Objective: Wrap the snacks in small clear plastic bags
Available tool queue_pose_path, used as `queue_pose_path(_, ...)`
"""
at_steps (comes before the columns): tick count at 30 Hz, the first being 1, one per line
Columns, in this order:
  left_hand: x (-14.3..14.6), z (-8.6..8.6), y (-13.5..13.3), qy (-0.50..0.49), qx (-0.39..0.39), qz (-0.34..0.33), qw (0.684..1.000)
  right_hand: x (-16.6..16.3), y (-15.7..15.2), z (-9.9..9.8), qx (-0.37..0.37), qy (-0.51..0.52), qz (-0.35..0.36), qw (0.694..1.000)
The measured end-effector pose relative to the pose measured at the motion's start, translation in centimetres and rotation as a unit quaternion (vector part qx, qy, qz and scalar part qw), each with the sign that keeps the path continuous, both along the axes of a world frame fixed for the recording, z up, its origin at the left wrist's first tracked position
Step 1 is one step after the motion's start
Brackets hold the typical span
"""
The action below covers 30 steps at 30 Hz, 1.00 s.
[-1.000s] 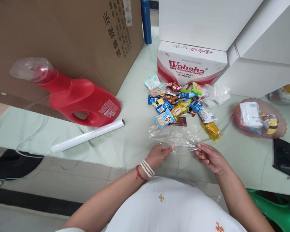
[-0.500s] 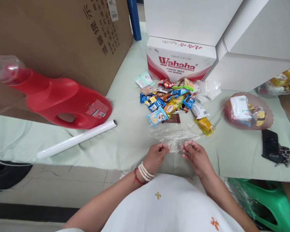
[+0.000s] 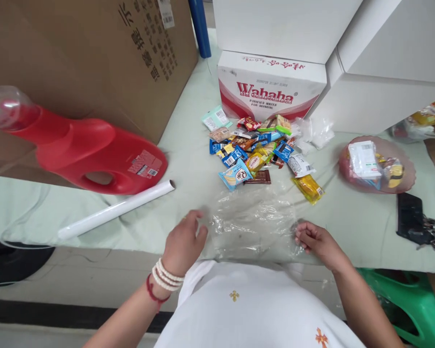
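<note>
A clear plastic bag [image 3: 252,224] lies spread flat at the table's front edge, close to my body. Its right edge is pinched between the fingertips of my right hand [image 3: 317,243]. Just off the bag's left side hovers my left hand [image 3: 186,239], thumb and fingers apart, with nothing in it. Behind the bag is a heap of small wrapped snacks [image 3: 253,147]. At the heap's near side are a light blue packet [image 3: 235,175], a dark brown bar [image 3: 259,177] and a yellow packet [image 3: 309,188].
A red jug [image 3: 105,154] and a white tube [image 3: 118,209] lie on the left, before a large cardboard box [image 3: 94,58]. White boxes and a Wahaha carton [image 3: 271,87] stand behind. To the right are a pink bowl [image 3: 406,169] with packets and a black key case [image 3: 410,217].
My hands have moved apart, the left one leftward and off the bag, the right one rightward with its edge. The bunched bag is now spread wider and nearer to me.
</note>
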<state>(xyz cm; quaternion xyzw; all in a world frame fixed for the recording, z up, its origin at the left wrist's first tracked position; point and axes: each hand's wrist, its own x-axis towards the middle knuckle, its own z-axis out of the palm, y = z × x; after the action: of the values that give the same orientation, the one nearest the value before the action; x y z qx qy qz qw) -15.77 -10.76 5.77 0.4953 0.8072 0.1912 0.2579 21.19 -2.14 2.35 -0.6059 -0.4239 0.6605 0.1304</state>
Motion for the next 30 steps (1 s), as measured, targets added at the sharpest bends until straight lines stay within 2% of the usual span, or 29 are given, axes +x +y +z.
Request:
queue_pose_path(2,2.3,1.7,0.7,0.118,0.163,-0.011,0.979,-0.6,-0.4,0.0,0.009,0.006,0.003,1.0)
queue_pose_path(4,4.8,2.0,1.8,0.134,0.26,-0.125,0.948,-1.1,-0.5,0.1,0.02,0.011,0.005,1.0)
queue_pose_path(5,5.9,1.5,2.5,0.128,0.273,-0.188,0.935,-1.2,-0.5,0.1,0.028,0.01,0.006,1.0)
queue_pose_path(8,7.8,-2.2,4.3,0.141,0.21,-0.277,0.927,0.1,-1.0,0.1,0.055,-0.016,0.003,0.998)
queue_pose_path(11,7.7,-6.2,5.2,0.161,0.12,-0.297,0.934,3.6,-1.9,0.1,0.062,-0.069,0.027,0.995)
queue_pose_path(14,6.9,-8.2,5.1,0.176,0.093,-0.32,0.926,7.5,-1.9,0.5,0.07,-0.116,0.104,0.985)
queue_pose_path(16,6.6,-8.5,4.9,0.182,0.092,-0.336,0.919,8.5,-0.5,1.0,0.145,-0.184,0.112,0.966)
queue_pose_path(17,6.5,-8.5,4.8,0.184,0.092,-0.344,0.916,8.3,0.7,1.2,0.203,-0.234,0.096,0.946)
queue_pose_path(19,6.5,-8.3,4.9,0.19,0.087,-0.361,0.909,6.7,3.7,1.4,0.32,-0.336,0.055,0.884)
queue_pose_path(21,6.3,-8.2,5.1,0.198,0.079,-0.375,0.902,4.1,6.7,1.2,0.375,-0.394,0.071,0.836)
queue_pose_path(24,5.7,-8.1,5.7,0.198,0.07,-0.382,0.9,1.5,9.3,0.5,0.357,-0.425,0.155,0.817)
queue_pose_path(26,5.2,-8.0,6.2,0.187,0.069,-0.381,0.903,1.9,9.1,0.1,0.35,-0.44,0.177,0.808)
queue_pose_path(28,4.7,-7.9,6.5,0.171,0.067,-0.379,0.907,3.9,7.8,0.3,0.368,-0.441,0.161,0.802)
queue_pose_path(30,4.4,-7.9,6.7,0.154,0.059,-0.382,0.909,6.0,6.3,1.5,0.384,-0.418,0.123,0.814)
